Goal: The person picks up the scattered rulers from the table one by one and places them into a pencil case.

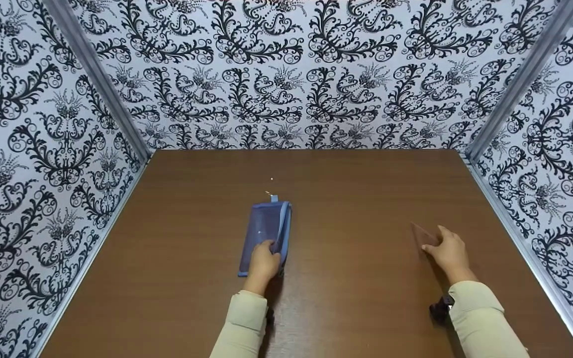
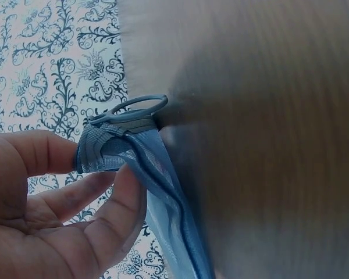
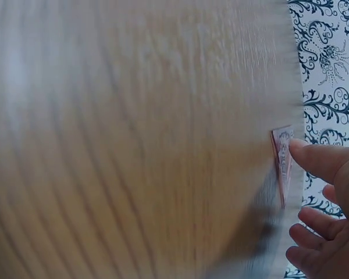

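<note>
A blue zip pouch [image 1: 261, 226] with a see-through mesh face lies toward the left of the table. My left hand [image 1: 264, 261] grips its near end. In the left wrist view, thumb and fingers pinch the pouch's corner [image 2: 99, 148], beside a grey-blue loop [image 2: 142, 107]. To the right, my right hand [image 1: 448, 251] holds a thin pinkish-brown piece [image 1: 422, 236] by its edge, tilted up from the table. The right wrist view shows this piece [image 3: 283, 165] as a narrow printed triangle under the thumb; its exact kind cannot be told.
The brown wooden table [image 1: 351, 199] is bounded by black-and-white patterned walls [image 1: 286, 74] at the back and both sides. A small dark object [image 1: 439, 309] sits by the right sleeve [image 1: 480, 311]. A small gold-coloured bit [image 1: 267, 192] shows at the pouch's far end.
</note>
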`<state>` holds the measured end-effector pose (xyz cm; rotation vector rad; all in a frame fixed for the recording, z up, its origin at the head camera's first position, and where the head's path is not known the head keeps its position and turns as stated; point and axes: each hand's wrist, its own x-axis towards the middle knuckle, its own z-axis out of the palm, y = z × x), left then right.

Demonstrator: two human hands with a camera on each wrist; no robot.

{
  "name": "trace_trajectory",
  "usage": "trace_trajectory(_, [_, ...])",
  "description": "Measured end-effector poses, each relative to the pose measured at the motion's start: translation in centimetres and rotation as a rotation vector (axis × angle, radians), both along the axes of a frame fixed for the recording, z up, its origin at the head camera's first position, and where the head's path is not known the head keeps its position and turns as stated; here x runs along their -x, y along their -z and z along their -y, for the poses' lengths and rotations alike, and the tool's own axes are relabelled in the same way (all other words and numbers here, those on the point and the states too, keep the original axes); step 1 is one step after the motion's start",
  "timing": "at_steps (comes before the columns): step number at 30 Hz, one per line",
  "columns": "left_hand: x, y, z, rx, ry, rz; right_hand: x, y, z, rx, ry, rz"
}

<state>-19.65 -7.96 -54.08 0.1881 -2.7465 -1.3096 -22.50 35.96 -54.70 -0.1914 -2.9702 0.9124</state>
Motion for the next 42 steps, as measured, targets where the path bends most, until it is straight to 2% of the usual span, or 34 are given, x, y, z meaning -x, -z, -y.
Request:
trace_trajectory(16, [-0.1, -0.1, 0.1, -0.002, 0.009, 0.024, -0.1, -0.2, 0.3, 0.022, 0.005, 0.028])
trace_trajectory(26, [-0.2, -0.1, 0.0, 0.000, 0.009, -0.001, 0.4, -0.2, 0.0, -0.024, -0.032, 0.030])
trace_trajectory(35, [-0.1, 0.3, 0.0, -0.005, 0.002, -0.017, 1.0, -0.7, -0.3, -0.062, -0.062, 0.096])
trace_trajectory(42, [0.0, 0.3, -0.1, 0.003, -0.002, -0.011, 1.5, -0.7, -0.5, -0.100, -0.089, 0.085])
